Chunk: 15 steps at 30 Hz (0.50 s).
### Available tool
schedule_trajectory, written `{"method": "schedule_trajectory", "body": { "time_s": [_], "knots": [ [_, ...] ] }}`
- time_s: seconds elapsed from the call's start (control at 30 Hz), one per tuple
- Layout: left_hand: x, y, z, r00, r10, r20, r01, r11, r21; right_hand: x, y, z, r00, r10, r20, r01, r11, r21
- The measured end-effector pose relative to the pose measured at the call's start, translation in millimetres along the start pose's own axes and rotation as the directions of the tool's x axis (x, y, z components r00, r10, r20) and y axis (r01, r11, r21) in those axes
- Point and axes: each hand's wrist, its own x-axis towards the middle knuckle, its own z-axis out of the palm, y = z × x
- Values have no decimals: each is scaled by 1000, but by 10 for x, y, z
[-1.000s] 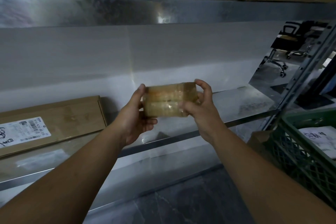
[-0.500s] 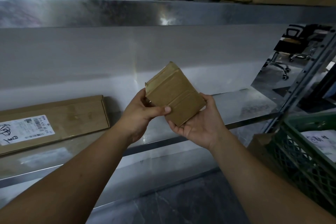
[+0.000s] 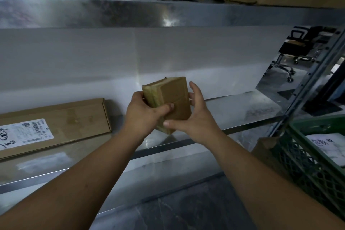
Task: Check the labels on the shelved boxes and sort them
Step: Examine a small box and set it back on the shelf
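Though tilted earlier, small box (image 3: 175,97) now nearly upright; left fingers (image 3: 168,107) grasping it; right fingers (image 3: 195,89) released

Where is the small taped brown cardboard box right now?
Centre of head view: the small taped brown box is gripped by the left hand, right hand against its side, before the steel shelf, right of the long flat labelled carton.

Flat box (image 3: 74,117) runs off left edge.

Tan small box (image 3: 175,95) (taped edge perhaps yellowish), brown white-labelled flat carton (image 3: 74,115), green lattice crate (image 3: 306,166), silver shelf (image 3: 233,110).
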Motion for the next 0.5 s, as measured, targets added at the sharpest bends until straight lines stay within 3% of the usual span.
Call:
{"method": "schedule_trajectory", "body": {
  "time_s": [0.2, 0.3, 0.4, 0.5],
  "knots": [
    [-48, 119, -26, 999, 23, 45, -23, 1000, 3, 50, 1, 58, 1000, -2, -12, 4, 992, 124],
    [15, 99, -151, 982, -15, 188, 44, 988, -151, 104, 22, -21, 998, 28, 55, -40, 972, 232],
    [105, -39, -316, 893, 1, 450, 120, 963, -241, 127, 41, -108, 983, -17, 181, -30, 967, 252],
    [131, -144, -370, 783, 73, 618, 83, 972, -220, 145, 64, -176, 955, -71, 290, 1, 972, 234]
  ]
}}
